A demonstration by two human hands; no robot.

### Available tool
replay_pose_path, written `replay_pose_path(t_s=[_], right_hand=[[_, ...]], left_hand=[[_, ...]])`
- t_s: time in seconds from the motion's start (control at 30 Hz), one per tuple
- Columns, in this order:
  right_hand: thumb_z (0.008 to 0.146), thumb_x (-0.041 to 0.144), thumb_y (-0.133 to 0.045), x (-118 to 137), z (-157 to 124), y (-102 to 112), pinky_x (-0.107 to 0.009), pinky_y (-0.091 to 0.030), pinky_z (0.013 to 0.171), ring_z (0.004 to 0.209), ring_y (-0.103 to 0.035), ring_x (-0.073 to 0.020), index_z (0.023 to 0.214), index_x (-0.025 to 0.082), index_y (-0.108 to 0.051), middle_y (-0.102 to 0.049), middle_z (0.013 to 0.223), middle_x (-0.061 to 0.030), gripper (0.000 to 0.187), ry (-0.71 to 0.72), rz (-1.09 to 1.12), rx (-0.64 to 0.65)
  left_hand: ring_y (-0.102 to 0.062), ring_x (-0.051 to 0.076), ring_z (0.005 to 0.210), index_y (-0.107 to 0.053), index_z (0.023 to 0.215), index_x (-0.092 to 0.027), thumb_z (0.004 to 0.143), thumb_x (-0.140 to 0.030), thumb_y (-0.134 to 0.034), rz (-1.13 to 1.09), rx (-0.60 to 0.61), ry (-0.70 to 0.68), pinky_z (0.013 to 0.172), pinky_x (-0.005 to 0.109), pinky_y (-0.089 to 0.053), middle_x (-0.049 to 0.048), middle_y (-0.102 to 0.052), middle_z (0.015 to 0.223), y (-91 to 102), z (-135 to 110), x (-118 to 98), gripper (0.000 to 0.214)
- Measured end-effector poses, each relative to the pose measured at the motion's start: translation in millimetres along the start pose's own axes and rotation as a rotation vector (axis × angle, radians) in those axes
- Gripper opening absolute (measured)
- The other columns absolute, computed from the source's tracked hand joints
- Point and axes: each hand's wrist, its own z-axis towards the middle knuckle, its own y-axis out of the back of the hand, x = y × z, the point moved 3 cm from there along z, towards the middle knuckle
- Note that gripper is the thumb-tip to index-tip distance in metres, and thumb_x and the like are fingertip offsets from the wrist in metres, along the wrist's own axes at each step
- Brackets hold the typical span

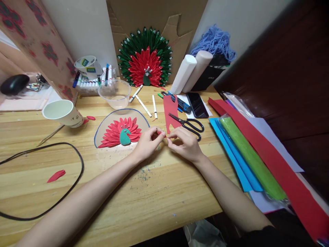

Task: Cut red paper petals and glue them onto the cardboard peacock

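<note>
Over the middle of the table, my left hand [147,144] and my right hand [186,144] meet fingertip to fingertip. Both are closed in a pinch on a small red paper piece [166,136], mostly hidden by the fingers. Beside my left hand lies a half-round card with a blue outline [104,125], bearing red paper petals [113,133] and a green bird-shaped cutout [125,138]. Black-handled scissors [191,126] rest just beyond my right hand, their blades over a cut sheet of red paper [170,106]. A loose red petal [56,176] lies at the left.
A finished-looking peacock [146,61] of green and red petals leans on cardboard at the back. Around it stand a paper cup [63,113], a clear bowl [115,96], markers [144,105] and a phone [197,105]. Coloured sheets [267,151] fill the right; a black cable [81,154] loops left.
</note>
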Motion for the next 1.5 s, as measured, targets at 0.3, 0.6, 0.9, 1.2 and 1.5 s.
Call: replay_pose_path(t_s=[0.3, 0.6, 0.9, 1.2, 1.5], right_hand=[[0.078, 0.013, -0.055, -3.0, -1.5, 1.7, -0.032, -0.046, 0.066, 0.071, -0.056, -0.0182, 0.077, 0.022, -0.055, -0.061, 0.073, -0.0035, 0.009, -0.037, -0.037, -0.065], [0.077, 0.013, -0.056, -2.1, -0.9, 1.1, -0.032, -0.046, 0.065, 0.069, -0.055, -0.0177, 0.075, 0.022, -0.054, -0.06, 0.072, -0.0031, 0.009, -0.052, -0.043, -0.086], [0.077, 0.013, -0.057, -0.7, -1.0, 1.3, -0.03, -0.045, 0.065, 0.068, -0.054, -0.0164, 0.074, 0.021, -0.054, -0.059, 0.07, -0.0024, 0.009, -0.081, -0.005, -0.121], [0.077, 0.015, -0.058, 1.0, -1.5, -0.4, -0.028, -0.042, 0.06, 0.061, -0.049, -0.0139, 0.076, 0.02, -0.059, -0.054, 0.063, 0.0009, 0.005, -0.128, 0.046, -0.139], [0.075, 0.015, -0.061, 1.6, 1.1, 3.6, -0.03, -0.041, 0.064, 0.067, -0.051, -0.0153, 0.078, 0.02, -0.06, -0.06, 0.07, -0.0012, 0.005, -0.07, 0.067, -0.089]], left_hand=[[-0.059, 0.015, 0.073, -0.058, 0.082, -0.016, 0.085, -0.039, -0.052, -0.099, 0.016, 0.019, 0.069, 0.027, -0.045, 0.0037, -0.063, 0.078, -0.1, 1.7, 3.5, 0.024], [-0.054, 0.012, 0.067, -0.059, 0.081, -0.015, 0.084, -0.037, -0.053, -0.087, 0.049, -0.012, 0.063, 0.024, -0.041, 0.0012, -0.06, 0.074, -1.3, 0.3, -0.7, 0.023], [-0.059, 0.013, 0.07, -0.066, 0.075, -0.014, 0.082, -0.034, -0.057, -0.163, 0.122, 0.003, 0.067, 0.024, -0.045, 0.003, -0.067, 0.074, -3.0, 0.8, -0.6, 0.024], [-0.064, 0.015, 0.072, -0.07, 0.076, -0.013, 0.075, -0.031, -0.065, -0.275, 0.058, 0.036, 0.071, 0.025, -0.051, 0.006, -0.072, 0.078, 0.4, 3.1, 0.6, 0.019], [-0.063, 0.013, 0.063, -0.067, 0.075, -0.012, 0.071, -0.033, -0.069, -0.336, 0.043, 0.073, 0.063, 0.025, -0.051, 0.0048, -0.07, 0.071, -0.8, 3.6, 2.2, 0.021]])
